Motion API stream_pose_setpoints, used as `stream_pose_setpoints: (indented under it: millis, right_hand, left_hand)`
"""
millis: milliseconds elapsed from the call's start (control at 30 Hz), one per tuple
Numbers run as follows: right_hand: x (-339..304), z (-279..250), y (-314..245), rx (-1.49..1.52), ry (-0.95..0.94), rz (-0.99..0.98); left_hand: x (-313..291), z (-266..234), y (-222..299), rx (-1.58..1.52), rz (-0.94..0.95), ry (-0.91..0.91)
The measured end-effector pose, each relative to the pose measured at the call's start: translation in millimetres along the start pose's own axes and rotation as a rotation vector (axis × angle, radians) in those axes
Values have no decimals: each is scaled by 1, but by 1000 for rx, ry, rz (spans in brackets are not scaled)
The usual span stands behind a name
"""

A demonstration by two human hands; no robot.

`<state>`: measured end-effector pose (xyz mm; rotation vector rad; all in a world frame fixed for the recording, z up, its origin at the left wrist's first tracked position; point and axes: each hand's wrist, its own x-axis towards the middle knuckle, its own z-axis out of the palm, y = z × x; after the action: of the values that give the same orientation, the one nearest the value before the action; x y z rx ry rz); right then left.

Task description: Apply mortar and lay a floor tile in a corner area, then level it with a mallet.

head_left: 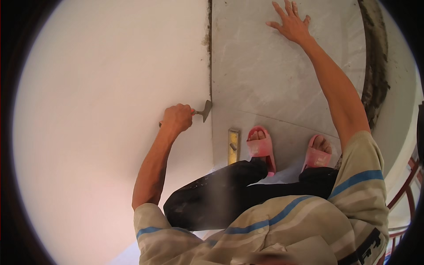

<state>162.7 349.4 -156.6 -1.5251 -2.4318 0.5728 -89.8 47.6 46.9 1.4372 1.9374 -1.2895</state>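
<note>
My left hand (177, 118) is closed around the handle of a small trowel (206, 111). The trowel's grey metal blade points right, its edge at the seam where the white wall (106, 101) meets the grey floor tile (274, 79). Dark mortar residue (206, 40) marks that seam farther up. With fingers spread, my right hand (291, 25) rests on the tile at the far end, holding nothing.
A yellow spirit level (233, 147) lies beside my pink slippers (261, 148), near the wall. Rough dark mortar (374, 75) runs along the tile's right edge, next to a pale curved surface (399, 97). Reddish railing bars (405, 185) stand at lower right.
</note>
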Motion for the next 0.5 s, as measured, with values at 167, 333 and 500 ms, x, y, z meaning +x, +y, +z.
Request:
stream_pose_setpoints:
  millis: [167,333,500]
  right_hand:
    - [9,18,-16,74,-58,128]
    - [1,39,-23,-375,34,88]
    - [4,49,-26,-385,8,82]
  left_hand:
    - [35,-27,-6,75,119,6]
    - [84,-72,1,161,218,-126]
    - [135,-112,-14,329,359,-141]
